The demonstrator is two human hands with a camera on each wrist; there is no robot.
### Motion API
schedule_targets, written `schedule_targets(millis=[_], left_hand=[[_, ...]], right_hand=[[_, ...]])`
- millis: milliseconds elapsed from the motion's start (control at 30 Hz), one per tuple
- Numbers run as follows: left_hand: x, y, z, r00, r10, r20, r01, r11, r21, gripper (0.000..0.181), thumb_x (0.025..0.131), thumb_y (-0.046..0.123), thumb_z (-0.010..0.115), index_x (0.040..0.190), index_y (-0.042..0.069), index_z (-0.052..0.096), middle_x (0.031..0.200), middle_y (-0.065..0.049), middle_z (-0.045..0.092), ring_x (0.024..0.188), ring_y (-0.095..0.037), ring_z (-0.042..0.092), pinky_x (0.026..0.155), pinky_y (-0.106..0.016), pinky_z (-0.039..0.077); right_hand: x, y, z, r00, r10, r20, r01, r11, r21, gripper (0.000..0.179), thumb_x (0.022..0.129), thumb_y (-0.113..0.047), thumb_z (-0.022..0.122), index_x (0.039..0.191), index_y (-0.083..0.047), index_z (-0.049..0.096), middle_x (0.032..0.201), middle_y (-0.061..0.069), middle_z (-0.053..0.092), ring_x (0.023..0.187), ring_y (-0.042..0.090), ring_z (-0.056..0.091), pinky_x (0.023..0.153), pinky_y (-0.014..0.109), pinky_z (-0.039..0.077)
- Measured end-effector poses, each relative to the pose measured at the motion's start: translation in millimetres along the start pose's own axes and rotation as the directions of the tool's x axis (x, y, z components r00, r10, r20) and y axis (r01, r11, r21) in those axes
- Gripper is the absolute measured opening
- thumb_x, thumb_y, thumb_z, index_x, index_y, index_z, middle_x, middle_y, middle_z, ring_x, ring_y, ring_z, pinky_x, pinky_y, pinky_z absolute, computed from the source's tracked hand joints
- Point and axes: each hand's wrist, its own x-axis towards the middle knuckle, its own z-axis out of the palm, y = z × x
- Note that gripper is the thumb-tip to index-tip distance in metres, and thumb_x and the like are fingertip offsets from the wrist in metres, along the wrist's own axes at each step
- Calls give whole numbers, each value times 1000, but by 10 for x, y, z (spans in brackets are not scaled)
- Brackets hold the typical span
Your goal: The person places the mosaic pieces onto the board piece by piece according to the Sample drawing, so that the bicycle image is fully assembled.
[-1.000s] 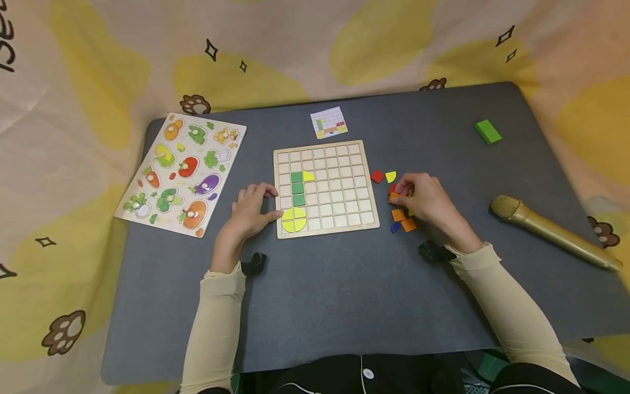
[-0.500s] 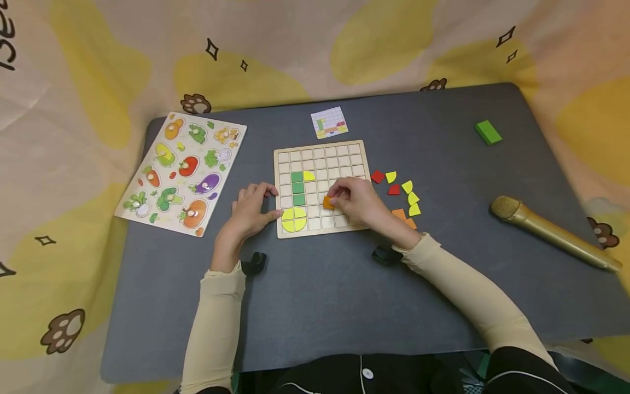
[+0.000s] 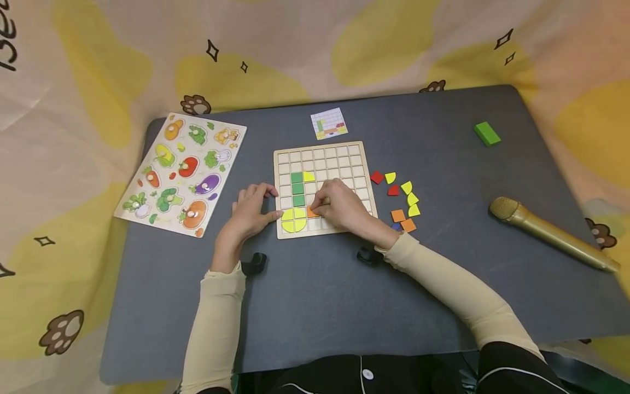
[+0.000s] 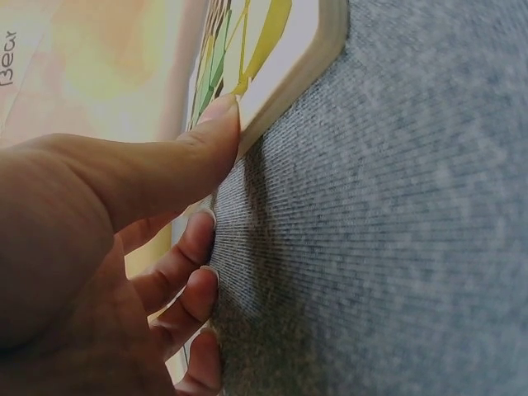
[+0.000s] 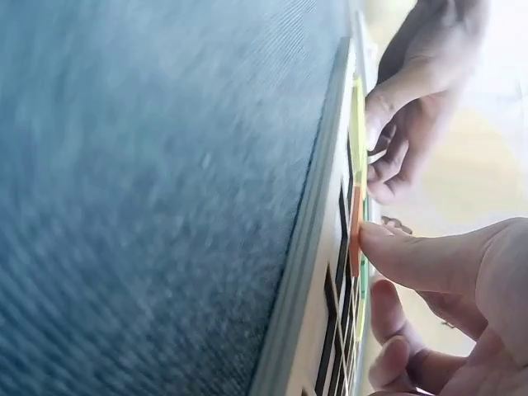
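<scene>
A wooden grid board (image 3: pixel 276 164) lies mid-table. Set in its cells are three green squares (image 3: pixel 297 187), a yellow quarter-circle (image 3: pixel 308 176) and a yellow circle of quarter pieces (image 3: pixel 293 220) at the lower left. My right hand (image 3: pixel 339 205) pinches an orange square tile (image 3: pixel 312 212), which sits at a cell just right of the yellow circle; in the right wrist view the thumb (image 5: pixel 396 247) is against the orange tile (image 5: pixel 355 231). With its thumb on the board's rim (image 4: pixel 293 91), my left hand (image 3: pixel 251 212) rests at the left edge, fingers (image 4: pixel 194 239) loosely bent beside it.
Right of the board lie loose red squares (image 3: pixel 377 177), yellow quarter-circles (image 3: pixel 412 198), orange squares (image 3: pixel 408 225) and a blue piece (image 3: pixel 396 226). A pattern card (image 3: pixel 328 123) is behind it. Around stand a vegetable puzzle (image 3: pixel 179 175), a green block (image 3: pixel 487 134) and a gold microphone (image 3: pixel 551 232).
My right hand has picked an orange square from the loose pieces and carried it left across the board to a cell beside the yellow circle. My left hand has stayed put.
</scene>
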Motion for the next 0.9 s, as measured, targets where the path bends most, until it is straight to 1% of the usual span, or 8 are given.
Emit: schedule_targets(millis=[200, 367, 533, 633, 767, 833, 900], left_hand=[[-12, 0, 3, 1000, -6, 1, 6, 1000, -3, 44, 99, 22, 76, 134, 13, 52, 144, -17, 46, 137, -39, 33, 107, -60, 23], [-18, 2, 10, 1000, -11, 0, 11, 1000, 1, 44, 99, 22, 77, 134, 12, 52, 144, -17, 46, 136, -39, 33, 107, -60, 23], [-27, 4, 18, 1000, -16, -3, 16, 1000, 2, 44, 99, 22, 77, 134, 12, 52, 143, -17, 47, 134, -38, 33, 106, -59, 23], [-17, 2, 25, 1000, -15, -7, 15, 1000, 2, 44, 99, 21, 76, 134, 13, 52, 143, -17, 47, 135, -38, 33, 107, -59, 23], [-14, 10, 21, 1000, -15, -11, 15, 1000, 0, 44, 99, 21, 76, 134, 13, 52, 144, -17, 46, 136, -39, 33, 107, -58, 23], [-16, 17, 17, 1000, -18, -12, 18, 1000, -2, 44, 99, 21, 77, 134, 13, 52, 144, -17, 46, 136, -39, 33, 108, -58, 22], [-20, 24, 12, 1000, -20, -14, 20, 1000, -3, 44, 98, 20, 77, 134, 12, 52, 144, -17, 46, 136, -39, 33, 108, -58, 22]], right_hand=[[-96, 43, -59, 1000, -11, 6, 11, 999, -40, 9, 92, -8, 80, 86, -14, 85, 93, 2, 73, 93, 22, 58, 76, 37, 48], [-272, 183, -203, 1000, 5, -22, -5, 1000, -31, 5, 91, -8, 79, 89, -11, 82, 90, 4, 73, 90, 23, 58, 79, 37, 46], [-512, 424, -449, 998, 51, -45, -51, 999, 3, 4, 90, -6, 79, 94, -8, 80, 91, 8, 71, 86, 23, 57, 77, 36, 44], [-679, 611, -627, 993, 102, -54, -102, 995, 8, 6, 92, -6, 79, 98, -6, 79, 94, 11, 72, 86, 26, 58, 78, 37, 43], [-901, 833, -843, 979, 186, -78, -189, 981, -35, 12, 94, -9, 80, 105, -4, 80, 104, 16, 71, 94, 31, 55, 83, 41, 40], [-994, 914, -916, 974, 209, -85, -214, 975, -59, 17, 93, -10, 81, 108, -3, 79, 105, 18, 70, 96, 32, 52, 84, 42, 36], [-1072, 970, -958, 973, 212, -88, -219, 973, -78, 21, 92, -10, 82, 112, -3, 79, 107, 19, 68, 97, 33, 49, 84, 43, 32]])
